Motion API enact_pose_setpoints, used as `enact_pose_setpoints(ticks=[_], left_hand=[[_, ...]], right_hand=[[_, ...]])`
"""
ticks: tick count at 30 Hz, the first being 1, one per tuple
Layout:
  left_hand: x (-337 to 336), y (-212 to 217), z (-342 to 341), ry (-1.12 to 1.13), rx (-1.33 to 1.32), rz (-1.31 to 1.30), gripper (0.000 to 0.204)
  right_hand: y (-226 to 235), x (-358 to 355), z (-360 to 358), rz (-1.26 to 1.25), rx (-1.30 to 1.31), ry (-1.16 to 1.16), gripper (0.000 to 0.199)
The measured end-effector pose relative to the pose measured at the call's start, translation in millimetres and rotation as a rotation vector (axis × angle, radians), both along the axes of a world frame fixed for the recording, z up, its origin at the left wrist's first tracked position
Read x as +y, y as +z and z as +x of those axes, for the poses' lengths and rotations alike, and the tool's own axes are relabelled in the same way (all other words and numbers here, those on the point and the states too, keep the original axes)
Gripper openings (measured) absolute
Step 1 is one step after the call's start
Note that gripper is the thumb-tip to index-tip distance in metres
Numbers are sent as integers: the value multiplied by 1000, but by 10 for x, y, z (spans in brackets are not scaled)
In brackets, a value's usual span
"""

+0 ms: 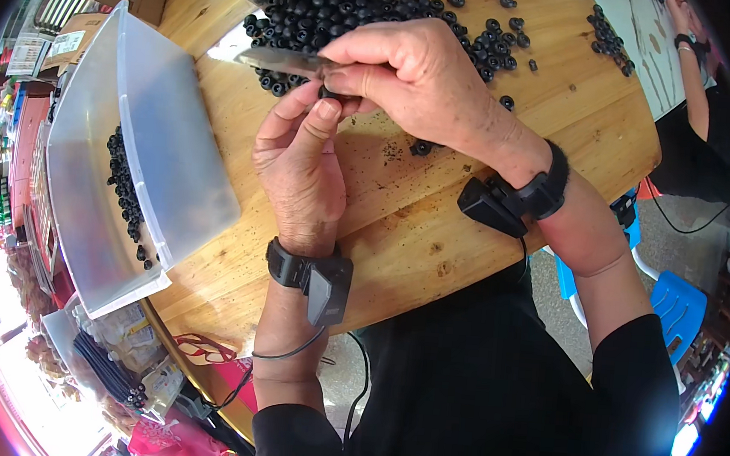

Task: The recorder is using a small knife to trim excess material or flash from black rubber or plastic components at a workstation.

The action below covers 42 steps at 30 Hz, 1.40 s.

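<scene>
My right hand (432, 83) grips a small knife (277, 60), its blade pointing left above the table. Just below it, my left hand (306, 159) pinches a small round black part (327, 94) between thumb and fingers, with both hands meeting there. The part is mostly hidden by my fingertips, so I cannot tell whether the blade touches it. Beyond my hands lies a heap of similar black parts (327, 6), round with holes in them. One small loose clump (423, 148) sits below my right wrist, amid dark crumbs.
A translucent plastic bin (180, 128) at the left holds several black parts (124, 183). More parts (607, 41) lie at the wooden table's (397, 260) far right. Another person's arm (696, 83) shows beyond. Red-framed glasses (203, 349) rest near the left edge; a blue chair (677, 313) stands right.
</scene>
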<state>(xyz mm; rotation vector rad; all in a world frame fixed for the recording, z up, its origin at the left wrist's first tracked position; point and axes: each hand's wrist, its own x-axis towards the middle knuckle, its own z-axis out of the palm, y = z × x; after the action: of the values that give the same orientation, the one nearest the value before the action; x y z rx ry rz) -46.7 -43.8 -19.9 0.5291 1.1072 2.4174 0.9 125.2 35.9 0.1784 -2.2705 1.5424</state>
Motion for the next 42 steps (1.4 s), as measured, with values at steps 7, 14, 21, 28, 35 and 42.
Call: enact_pose_setpoints(ticks=[7,14,21,28,35,42], left_hand=[[54,19,28,-53,-7,73,25],[27,17,9,-78,-61,90,28],[52,48,6,-112,-64,150,27],[75,55,27,-97,-47,138,27],[69,67,35,-80,-53,124,26],[34,-10,-7,-14,36,30,22]], right_hand=[[-74,202,-53,-264,-169,115,18],[207,241,14,-475,-300,260,20],[206,234,28,-493,-245,219,21],[192,216,42,-297,-149,206,17],[152,209,42,-233,-10,237,12],[82,118,19,-40,161,202,11]])
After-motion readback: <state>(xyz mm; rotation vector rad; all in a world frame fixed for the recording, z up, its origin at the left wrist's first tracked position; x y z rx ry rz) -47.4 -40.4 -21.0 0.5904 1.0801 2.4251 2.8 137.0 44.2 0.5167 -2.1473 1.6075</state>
